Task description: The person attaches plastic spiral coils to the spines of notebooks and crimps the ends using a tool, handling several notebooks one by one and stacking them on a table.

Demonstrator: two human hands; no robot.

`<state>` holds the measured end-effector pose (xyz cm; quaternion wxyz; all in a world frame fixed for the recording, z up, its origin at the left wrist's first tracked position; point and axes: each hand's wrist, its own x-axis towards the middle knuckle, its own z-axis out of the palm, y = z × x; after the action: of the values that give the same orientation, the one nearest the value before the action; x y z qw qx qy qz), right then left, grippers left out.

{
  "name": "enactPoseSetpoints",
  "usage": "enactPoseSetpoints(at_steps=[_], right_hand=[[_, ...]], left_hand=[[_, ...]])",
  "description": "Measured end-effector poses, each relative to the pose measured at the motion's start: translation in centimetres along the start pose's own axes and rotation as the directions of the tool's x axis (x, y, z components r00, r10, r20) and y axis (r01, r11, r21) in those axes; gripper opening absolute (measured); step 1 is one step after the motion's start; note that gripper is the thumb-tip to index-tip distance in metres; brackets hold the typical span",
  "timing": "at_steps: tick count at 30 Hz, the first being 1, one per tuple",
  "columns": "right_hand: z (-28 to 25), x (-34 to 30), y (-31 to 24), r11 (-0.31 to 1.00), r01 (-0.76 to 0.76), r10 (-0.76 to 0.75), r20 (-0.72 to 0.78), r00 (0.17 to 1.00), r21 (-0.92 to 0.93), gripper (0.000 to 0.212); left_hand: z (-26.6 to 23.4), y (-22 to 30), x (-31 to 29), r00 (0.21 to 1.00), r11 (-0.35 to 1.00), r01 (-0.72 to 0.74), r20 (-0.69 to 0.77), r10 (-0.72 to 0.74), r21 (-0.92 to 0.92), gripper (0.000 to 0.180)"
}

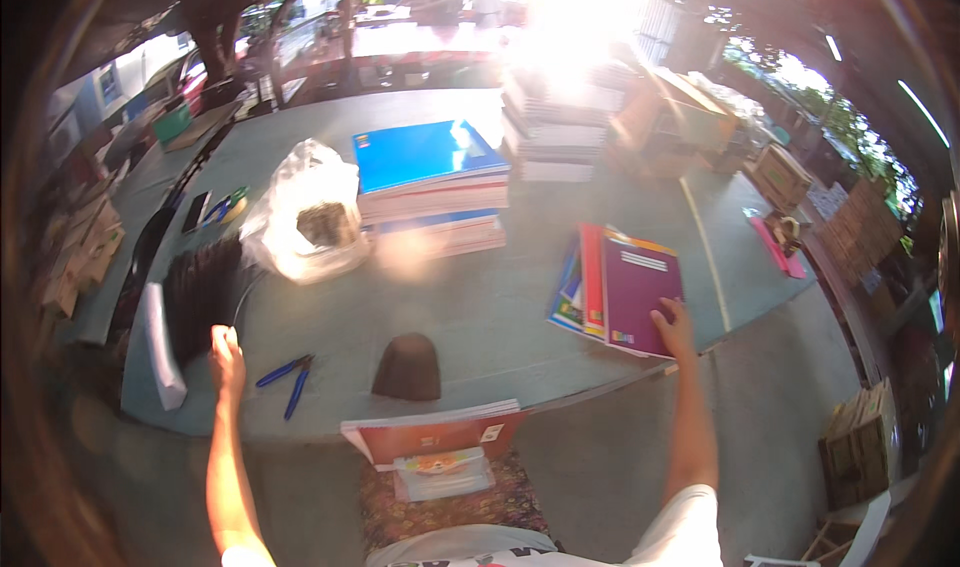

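My left hand (228,355) is closed in a pinch on a thin dark wire (239,302) at the table's left side. The wire curves up beside a bundle of long black strands (203,292), possibly binding coils. On the right, my right hand (676,329) lies with fingers apart on the edge of a purple notebook (642,282). Under that notebook, a red notebook (592,277) and a blue one (568,292) fan out to the left. A brown-red notebook (435,434) rests on my lap against the table edge, with a small clear packet (445,474) before it.
Blue-handled pliers (290,379) lie near the front edge of the green table (480,337). Beyond are a plastic bag (305,217), a blue-covered notebook stack (425,167) and a taller paper stack (555,127). Cardboard boxes (680,117) and a pink item (778,245) are at right.
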<state>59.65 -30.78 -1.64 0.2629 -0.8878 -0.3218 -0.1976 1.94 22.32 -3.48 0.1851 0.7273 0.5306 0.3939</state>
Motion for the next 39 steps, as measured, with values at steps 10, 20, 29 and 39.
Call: enactPoseSetpoints(at_steps=[10,20,29,39], right_hand=[[0.9,-8.5,-33.3,0.686,0.31,-0.657,0.378,0.653,0.658,0.043],[6.3,-15.7,-42.9,0.632,0.67,-0.775,0.293,0.56,0.39,0.07],[3.9,-13.5,-38.6,0.748,0.53,-0.658,0.554,0.51,0.4,0.041],[2.2,-12.1,-32.4,0.823,0.275,-0.56,0.624,0.545,0.498,0.029]], left_hand=[[-12.5,16.0,-7.0,0.955,0.791,-0.251,-0.275,0.11,-0.557,0.013],[-10.3,11.0,-15.9,0.702,0.984,-0.042,0.697,0.151,-0.171,0.064],[-2.3,10.3,-20.6,0.736,0.959,0.115,0.671,0.092,-0.258,0.064],[-0.6,10.7,-20.6,0.734,0.934,0.253,0.679,-0.014,-0.254,0.042]])
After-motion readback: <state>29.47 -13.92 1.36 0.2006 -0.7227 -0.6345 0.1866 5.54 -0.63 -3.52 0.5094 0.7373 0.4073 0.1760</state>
